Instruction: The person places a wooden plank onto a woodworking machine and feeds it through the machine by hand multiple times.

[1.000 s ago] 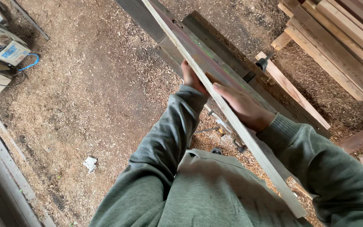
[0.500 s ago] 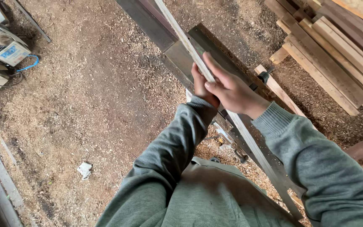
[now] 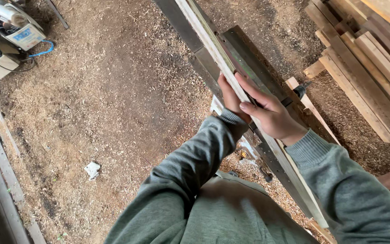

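Head view: the right hand [image 3: 271, 115] lies over the plank [image 3: 213, 43], fingers wrapped around it. The left hand [image 3: 227, 97] grips the same plank from its other side. The plank lies lengthwise along the grey metal worktop [image 3: 249, 54]. Sawdust floor [image 3: 113, 99] below; stacked boards [image 3: 366, 58] beyond the worktop.

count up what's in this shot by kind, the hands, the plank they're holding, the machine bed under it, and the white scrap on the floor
Hands: 2, left hand and right hand
Long pale plank: 1
Dark metal machine bed: 1
White paper scrap: 1
Total: 5
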